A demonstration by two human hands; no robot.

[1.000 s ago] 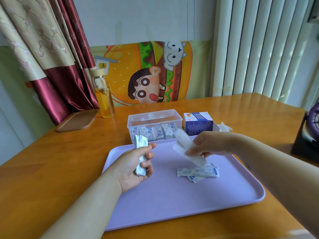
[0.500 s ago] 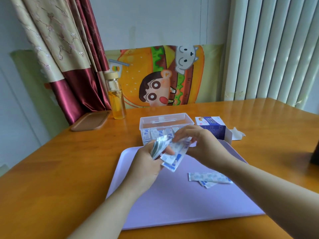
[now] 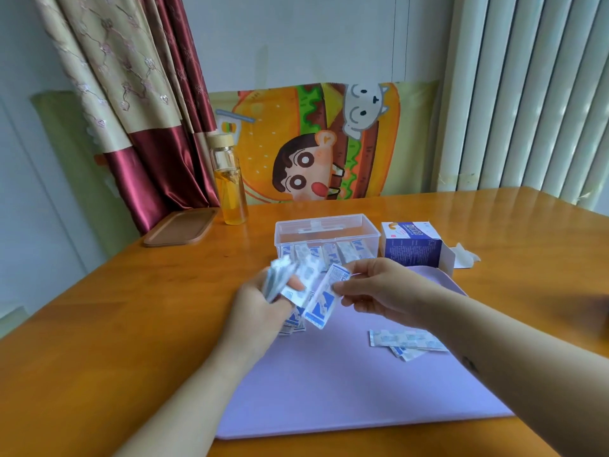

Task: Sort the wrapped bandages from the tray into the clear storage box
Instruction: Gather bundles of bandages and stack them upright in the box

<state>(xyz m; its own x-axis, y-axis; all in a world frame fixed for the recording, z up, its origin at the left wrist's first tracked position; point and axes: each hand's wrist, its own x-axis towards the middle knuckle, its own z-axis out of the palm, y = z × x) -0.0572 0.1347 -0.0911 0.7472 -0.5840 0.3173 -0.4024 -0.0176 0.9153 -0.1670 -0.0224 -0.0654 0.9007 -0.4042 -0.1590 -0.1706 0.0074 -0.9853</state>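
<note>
My left hand [image 3: 260, 308] grips a fanned stack of wrapped bandages [image 3: 280, 278] above the far left part of the lilac tray [image 3: 346, 390]. My right hand [image 3: 379, 291] pinches a white-and-blue wrapped bandage [image 3: 324, 300] right beside that stack. A few more wrapped bandages [image 3: 407, 341] lie flat on the tray, partly under my right forearm. The clear storage box [image 3: 326, 232] stands open just behind the tray, with a row of bandages upright along its front wall.
A blue bandage carton [image 3: 412, 244] with its flap open sits right of the box, crumpled paper [image 3: 464, 257] beside it. A glass bottle of amber liquid [image 3: 230, 186] and a brown lid [image 3: 181, 227] stand at the table's far left, near the curtain.
My hands came together over the tray's far left. The right hand now holds its bandage next to the left hand's stack, and the view has shifted left and closer.
</note>
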